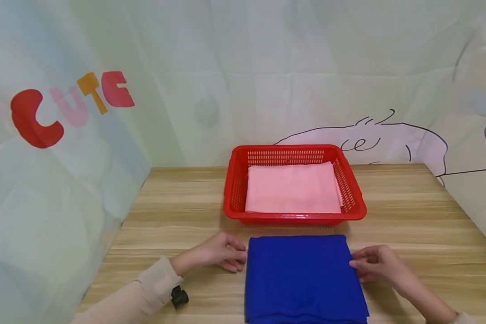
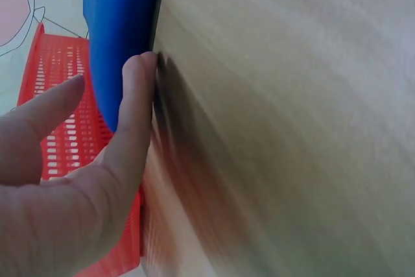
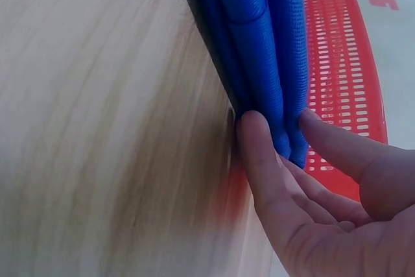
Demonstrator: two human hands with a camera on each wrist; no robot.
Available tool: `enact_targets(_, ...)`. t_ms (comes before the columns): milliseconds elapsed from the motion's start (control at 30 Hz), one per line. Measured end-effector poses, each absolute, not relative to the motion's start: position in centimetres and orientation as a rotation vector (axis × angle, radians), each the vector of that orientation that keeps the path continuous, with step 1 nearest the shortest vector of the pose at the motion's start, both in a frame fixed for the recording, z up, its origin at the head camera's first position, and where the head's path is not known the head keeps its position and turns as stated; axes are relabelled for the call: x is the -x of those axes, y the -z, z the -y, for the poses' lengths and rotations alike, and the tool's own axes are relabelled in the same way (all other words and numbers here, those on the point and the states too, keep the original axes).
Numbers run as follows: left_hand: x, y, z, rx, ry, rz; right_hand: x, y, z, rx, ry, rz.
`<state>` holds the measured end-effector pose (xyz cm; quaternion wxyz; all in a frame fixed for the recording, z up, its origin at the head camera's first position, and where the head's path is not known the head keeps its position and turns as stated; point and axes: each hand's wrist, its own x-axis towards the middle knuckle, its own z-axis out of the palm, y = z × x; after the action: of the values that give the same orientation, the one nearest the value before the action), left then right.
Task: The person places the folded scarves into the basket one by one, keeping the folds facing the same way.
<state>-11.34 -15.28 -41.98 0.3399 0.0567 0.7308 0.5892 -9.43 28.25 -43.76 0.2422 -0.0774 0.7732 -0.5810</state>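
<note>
A folded blue cloth (image 1: 301, 279) lies on the table in front of the red basket. At its right edge my right hand (image 1: 382, 267) pinches the layers, with the thumb on top and the fingers at the lower side, as the right wrist view shows. My left hand (image 1: 220, 254) is at the cloth's left edge. In the left wrist view its fingertips (image 2: 139, 69) are low against the cloth's side by the tabletop, and the thumb (image 2: 65, 98) stands apart from them.
Behind the blue cloth stands a red perforated basket (image 1: 295, 217) holding a folded pink cloth (image 1: 293, 189). The wood-grain table (image 1: 178, 198) ends at a printed fabric backdrop (image 1: 210, 90) behind and on both sides. A small black device (image 1: 179, 297) sits at the left cuff.
</note>
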Motion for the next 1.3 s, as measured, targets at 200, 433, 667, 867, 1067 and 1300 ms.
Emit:
enact_targets(200,11.1,42.3,14.8,-0.126,-1.543,-1.88,9.5,43.8,-28.3,0.219,1.553,-2.085)
enact_targets(433,10.9,42.6,14.3,-0.099,-1.557,-1.873,9.5,44.0,-28.1,0.23,1.556,-2.06)
enact_targets(667,10.6,42.5,13.9,-0.063,-1.559,-1.868,9.3,44.3,-27.7,0.26,1.497,-2.11)
enact_targets(867,10.5,42.5,13.5,-0.054,-1.565,-1.872,9.2,44.7,-27.4,0.241,1.45,-2.156)
enact_targets(1067,10.3,42.6,13.2,-0.049,-1.576,-1.872,9.1,44.7,-27.0,0.219,1.426,-2.178)
enact_targets(1300,10.4,42.9,13.2,-0.045,-1.576,-1.867,8.8,44.4,-26.4,0.308,1.398,-2.335)
